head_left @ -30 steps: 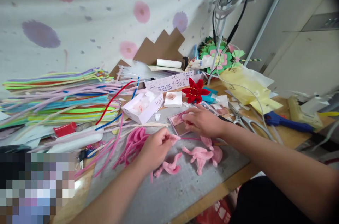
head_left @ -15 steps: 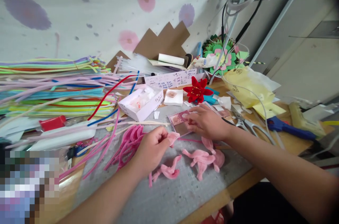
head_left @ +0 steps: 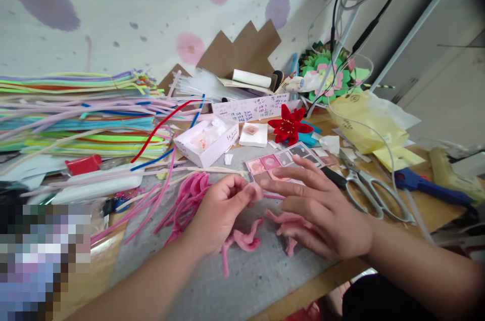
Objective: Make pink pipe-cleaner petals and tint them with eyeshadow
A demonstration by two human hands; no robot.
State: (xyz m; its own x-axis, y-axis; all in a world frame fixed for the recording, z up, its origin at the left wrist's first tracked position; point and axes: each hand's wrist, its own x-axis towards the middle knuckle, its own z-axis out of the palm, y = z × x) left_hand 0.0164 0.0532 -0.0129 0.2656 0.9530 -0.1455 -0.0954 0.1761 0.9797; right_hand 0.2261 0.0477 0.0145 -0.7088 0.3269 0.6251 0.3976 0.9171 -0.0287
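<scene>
My left hand pinches a pale pink pipe-cleaner petal between thumb and fingers. Close to the petal's right side is my right hand, its fingers stretched and spread; whether a fingertip touches the petal I cannot tell. Behind the fingers lies a makeup palette with pink, beige and dark pans. Below my hands a curled pink petal rests on the grey mat. Another pink pipe-cleaner piece is partly hidden under my right hand. Bright pink looped pipe cleaners lie beyond my left wrist.
Bundles of coloured pipe cleaners fill the left. At the back are a white box, a red flower and a small white case. Scissors, a blue-handled tool and a yellow bag lie to the right.
My right hand has come back from the palette toward me, its fingers now spread beside the petal. My left hand still pinches the petal. The view has shifted slightly.
</scene>
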